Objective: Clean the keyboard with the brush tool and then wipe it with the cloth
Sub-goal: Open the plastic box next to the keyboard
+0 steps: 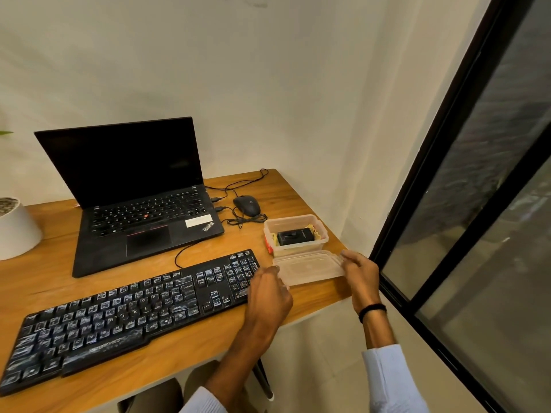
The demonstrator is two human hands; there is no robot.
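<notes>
Desk [190,365]: open laptop [140,204], screen dark, well beyond the left hand [268,296]; wired mouse [247,205] and loose cable beyond both hands; white pot [16,231] far off to the left. Open clear container [296,235] sits just beyond the hands, holding a black item on yellow cloth [313,231]; brush tool not identifiable. Clear lid [308,268] held between both hands, over the desk's near right corner. Left hand's fingers curled on the lid's left edge, overlapping the right end of the keyboard [128,317]. Right hand [359,277] grips the lid's right edge, fingers bent, black band on wrist.
</notes>
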